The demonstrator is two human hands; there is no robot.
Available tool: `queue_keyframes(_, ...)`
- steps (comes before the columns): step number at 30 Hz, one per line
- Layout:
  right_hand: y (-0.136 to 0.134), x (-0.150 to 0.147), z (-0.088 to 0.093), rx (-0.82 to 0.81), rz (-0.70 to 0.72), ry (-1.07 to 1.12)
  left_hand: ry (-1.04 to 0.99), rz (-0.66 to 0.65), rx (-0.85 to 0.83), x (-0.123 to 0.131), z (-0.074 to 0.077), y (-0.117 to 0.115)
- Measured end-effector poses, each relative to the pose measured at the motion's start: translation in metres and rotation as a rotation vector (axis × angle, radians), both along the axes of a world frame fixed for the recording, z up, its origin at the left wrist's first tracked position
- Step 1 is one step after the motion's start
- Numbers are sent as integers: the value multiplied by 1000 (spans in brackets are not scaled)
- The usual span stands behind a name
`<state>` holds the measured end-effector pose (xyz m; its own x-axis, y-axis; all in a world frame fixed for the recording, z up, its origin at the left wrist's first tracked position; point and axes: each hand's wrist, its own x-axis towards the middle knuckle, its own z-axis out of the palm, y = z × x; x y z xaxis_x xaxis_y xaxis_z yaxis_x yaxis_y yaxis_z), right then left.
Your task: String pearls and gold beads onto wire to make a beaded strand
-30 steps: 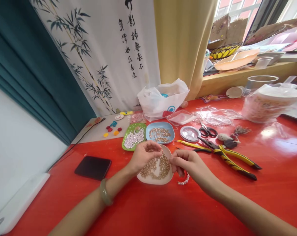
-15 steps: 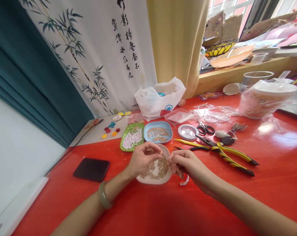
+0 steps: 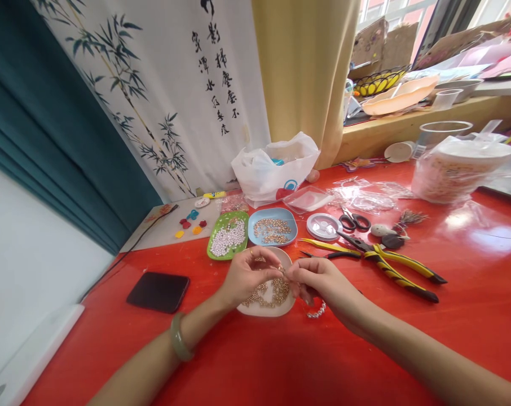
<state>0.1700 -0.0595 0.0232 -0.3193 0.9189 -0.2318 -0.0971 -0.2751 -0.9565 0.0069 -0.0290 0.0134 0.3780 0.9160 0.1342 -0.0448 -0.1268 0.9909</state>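
Observation:
Over the white plate (image 3: 287, 258) of gold beads, my left hand (image 3: 249, 273) is closed in a pinch on a small gold bead (image 3: 281, 269). Its fingertips meet those of my right hand (image 3: 317, 279), which is also pinched, on a thin clear cord that barely shows. Below the right hand a curved strand of pearly beads (image 3: 317, 311) hangs or lies close to the red table; which of the two I cannot tell. Loose gold beads (image 3: 264, 296) fill the plate under both hands.
Behind the plate are a green tray (image 3: 213, 255) of white beads and a blue tray (image 3: 252, 238) of gold beads. To the right lie a cord spool (image 3: 323, 225), scissors (image 3: 356, 222) and yellow-black pliers (image 3: 391, 268). A phone (image 3: 158, 291) lies left.
My right hand has moved slightly left, so its fingertips now meet the left hand's at the bead. The left hand stays almost in place.

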Motion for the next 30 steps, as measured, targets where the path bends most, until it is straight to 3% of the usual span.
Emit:
queue_keyframes(11, -1, 2, -3, 51, 103, 67, -150, -68, -144, 0, -1, 1)
queue_keyframes(20, -2, -3, -8, 27, 71, 166, -247, -141, -154, 5, -3, -3)
queue_keyframes(23, -2, -1, -6, 137, 52, 62, -265, -132, -247, 5, 2, -5)
queue_keyframes(28, -1, 7, 4, 450, -131, -213, -254, -109, -398, 4, 7, -10)
queue_keyframes(30, -1, 9, 7, 523, -119, -265, -218, -142, -449, 5, 7, -12)
